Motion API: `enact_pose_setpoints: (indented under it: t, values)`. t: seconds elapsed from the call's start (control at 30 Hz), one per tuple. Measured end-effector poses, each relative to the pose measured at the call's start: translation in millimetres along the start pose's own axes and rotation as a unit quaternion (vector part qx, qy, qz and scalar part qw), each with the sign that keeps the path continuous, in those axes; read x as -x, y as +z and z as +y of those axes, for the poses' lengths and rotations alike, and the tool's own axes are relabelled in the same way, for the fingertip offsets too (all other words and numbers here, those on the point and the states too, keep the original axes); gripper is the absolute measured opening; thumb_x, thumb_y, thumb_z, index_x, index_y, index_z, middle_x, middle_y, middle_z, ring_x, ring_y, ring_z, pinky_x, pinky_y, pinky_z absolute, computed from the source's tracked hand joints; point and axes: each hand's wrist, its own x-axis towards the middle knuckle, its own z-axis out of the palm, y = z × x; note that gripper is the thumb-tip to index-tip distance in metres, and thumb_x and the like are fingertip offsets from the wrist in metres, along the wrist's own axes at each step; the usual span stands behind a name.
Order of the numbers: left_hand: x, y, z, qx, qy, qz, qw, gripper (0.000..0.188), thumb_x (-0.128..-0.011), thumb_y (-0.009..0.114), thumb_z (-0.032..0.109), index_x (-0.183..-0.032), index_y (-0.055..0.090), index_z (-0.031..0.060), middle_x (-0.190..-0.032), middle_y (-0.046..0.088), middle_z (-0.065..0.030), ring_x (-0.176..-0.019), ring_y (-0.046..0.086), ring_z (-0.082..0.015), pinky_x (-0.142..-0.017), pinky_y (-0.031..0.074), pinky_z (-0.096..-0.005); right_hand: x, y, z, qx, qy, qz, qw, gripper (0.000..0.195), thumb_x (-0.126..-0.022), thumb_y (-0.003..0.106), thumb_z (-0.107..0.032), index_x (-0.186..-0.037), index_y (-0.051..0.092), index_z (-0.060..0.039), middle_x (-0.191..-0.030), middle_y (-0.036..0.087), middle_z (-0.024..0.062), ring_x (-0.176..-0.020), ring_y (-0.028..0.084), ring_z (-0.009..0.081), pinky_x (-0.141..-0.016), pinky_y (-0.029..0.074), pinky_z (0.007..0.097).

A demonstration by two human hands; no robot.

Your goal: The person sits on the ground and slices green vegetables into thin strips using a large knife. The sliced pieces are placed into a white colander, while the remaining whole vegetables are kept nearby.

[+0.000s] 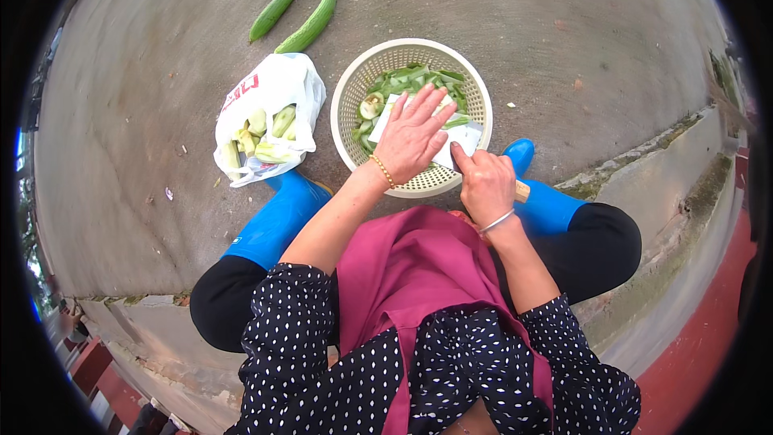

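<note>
My right hand (488, 184) is closed around the wooden handle (522, 191) of a wide-bladed kitchen knife, its index finger laid along the blade. The pale, shiny blade (471, 134) lies over a cream plastic colander basket (345, 139). Above the blade, my left hand (413, 133) is spread flat, holding nothing; whether its palm touches the metal I cannot tell. Cut green vegetable pieces (398, 80) fill the basket's bottom, partly hidden by blade and hand. One round cut end (371, 106) with a browned middle rests at their left side.
A white plastic bag (290, 81) with peeled vegetable chunks (282, 122) stands left of the basket. Beyond it, two long green cucumber-like vegetables (284, 0) lie on the concrete ground (543, 42). My blue boots (272, 211) flank the basket. A low concrete step (646, 175) runs behind.
</note>
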Motion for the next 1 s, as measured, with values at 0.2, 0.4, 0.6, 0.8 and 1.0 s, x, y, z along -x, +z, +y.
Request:
enact_pose_setpoints:
  t: [0.2,0.4,0.6,0.8,1.0]
  values:
    - [6.1,23.7,14.8,-0.004,0.046,-0.149,0.988,0.048,-0.095,0.041,0.033,-0.136,0.044,0.0085,-0.145,0.039,-0.0098,-0.136,0.032,-0.0265,-0.112,0.022,-0.0476,16.4,-6.1,12.2,0.023,0.0,-0.002,1.0,0.038,-0.07,0.061,-0.003,-0.107,0.066,-0.0098,-0.072,0.054,0.0046,-0.071,0.057,0.0212,-0.066,0.04,0.0358]
    - [26.7,33.0,-32.0,-0.035,-0.111,-0.097,0.988,0.048,-0.096,0.039,0.032,-0.137,0.043,0.0078,-0.14,0.045,-0.0115,-0.136,0.033,-0.0277,-0.112,0.019,-0.0498,19.6,-33.7,28.9,0.074,0.02,0.003,0.997,0.037,-0.07,0.06,-0.002,-0.106,0.066,-0.0085,-0.072,0.054,0.0052,-0.071,0.058,0.0216,-0.066,0.04,0.0355]
    - [54.2,34.8,-63.8,-0.155,-0.177,-0.196,0.952,0.06,-0.087,0.049,0.013,-0.144,0.03,0.0112,-0.115,0.064,-0.0102,-0.129,0.043,-0.0256,-0.112,0.011,-0.0565,15.2,-101.3,56.4,0.058,0.083,0.037,0.994,0.044,-0.067,0.069,-0.003,-0.111,0.065,-0.0097,-0.076,0.058,0.008,-0.07,0.058,0.0288,-0.065,0.043,0.0384]
    - [16.9,22.2,-48.0,-0.07,-0.067,-0.156,0.983,0.071,-0.065,0.065,0.008,-0.133,0.047,0.0169,-0.134,0.046,-0.0151,-0.123,0.044,-0.0328,-0.102,0.03,-0.0542,-18.7,-148.7,55.3,-0.116,0.113,0.011,0.987,0.052,-0.067,0.067,0.005,-0.118,0.063,-0.0059,-0.081,0.06,0.0072,-0.066,0.056,0.0176,-0.057,0.042,0.0295]
    - [-65.4,-41.0,-187.0,-0.195,-0.182,0.19,0.945,0.053,-0.071,0.07,0.016,-0.12,0.053,0.0056,-0.117,0.055,-0.0121,-0.108,0.052,-0.0294,-0.09,0.04,-0.039,-29.9,-136.1,52.6,-0.432,0.272,0.0,0.86,0.044,-0.072,0.068,0.006,-0.115,0.062,0.0039,-0.083,0.057,0.0023,-0.064,0.048,0.0044,-0.048,0.035,0.0169]
